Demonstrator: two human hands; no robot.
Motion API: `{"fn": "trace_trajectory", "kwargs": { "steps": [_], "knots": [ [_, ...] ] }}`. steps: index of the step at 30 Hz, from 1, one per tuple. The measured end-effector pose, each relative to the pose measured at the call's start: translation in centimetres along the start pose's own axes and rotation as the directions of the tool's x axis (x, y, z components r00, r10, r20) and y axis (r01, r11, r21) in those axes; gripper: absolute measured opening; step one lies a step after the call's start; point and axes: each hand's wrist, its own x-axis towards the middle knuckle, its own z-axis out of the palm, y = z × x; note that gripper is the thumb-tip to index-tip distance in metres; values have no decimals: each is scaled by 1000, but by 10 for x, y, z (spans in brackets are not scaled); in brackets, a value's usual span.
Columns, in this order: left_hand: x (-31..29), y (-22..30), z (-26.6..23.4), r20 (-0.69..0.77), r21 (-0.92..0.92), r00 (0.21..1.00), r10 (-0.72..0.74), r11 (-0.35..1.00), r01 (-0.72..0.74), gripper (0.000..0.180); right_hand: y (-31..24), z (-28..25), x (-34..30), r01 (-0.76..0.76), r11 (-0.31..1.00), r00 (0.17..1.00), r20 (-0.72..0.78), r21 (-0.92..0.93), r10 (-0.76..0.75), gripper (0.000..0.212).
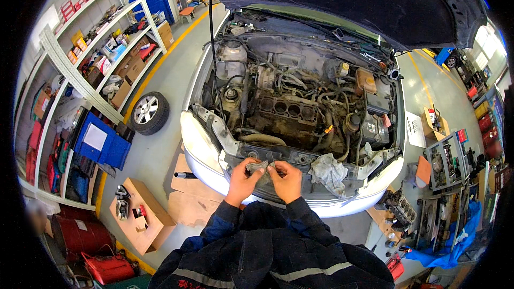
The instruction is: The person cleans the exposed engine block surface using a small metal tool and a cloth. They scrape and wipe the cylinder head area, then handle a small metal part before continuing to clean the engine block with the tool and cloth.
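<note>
I stand at the front of a white car with its hood (pixel 342 0) raised. The engine block (pixel 284 115) lies open, with a row of cylinder bores showing. My left hand (pixel 242 181) and my right hand (pixel 287 181) are held together just above the front panel (pixel 300 159). Both pinch a small grey crumpled piece, a rag or paper (pixel 261 167), between their fingertips. Dark blue sleeves cover my forearms.
A crumpled grey rag (pixel 329 172) lies on the front panel to the right. A loose wheel (pixel 149 112) leans by shelving (pixel 96 59) at the left. A cardboard box (pixel 140 215) with parts sits on the floor. Engine parts and trays (pixel 444 163) stand at the right.
</note>
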Motion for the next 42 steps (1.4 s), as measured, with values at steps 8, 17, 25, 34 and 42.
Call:
{"fn": "trace_trajectory", "kwargs": {
  "steps": [8, 17, 25, 34, 42],
  "knots": [
    [-3, -12, 1, 18, 78, 999, -31, 997, 30, 21, 15, 7, 2, 83, 993, 988, -123, -87, -94, 22],
    [-3, -3, 3, 47, 18, 997, 67, 998, -68, 20, 2, 2, 2, 161, 985, 981, -97, -70, -167, 14],
    [1, -8, -6, -19, 2, 999, 48, 999, -48, 20, -6, 9, -4, 150, 979, 985, 66, 140, -160, 11],
    [-3, -11, -6, -27, -27, 999, 39, 999, -40, 19, -4, 10, -5, 1, 980, 999, 51, 200, -12, 20],
    [-7, 3, 0, -8, -22, 998, -58, 998, 58, 19, 2, 13, -4, 39, 996, 998, -42, 78, -36, 15]
  ]
}}
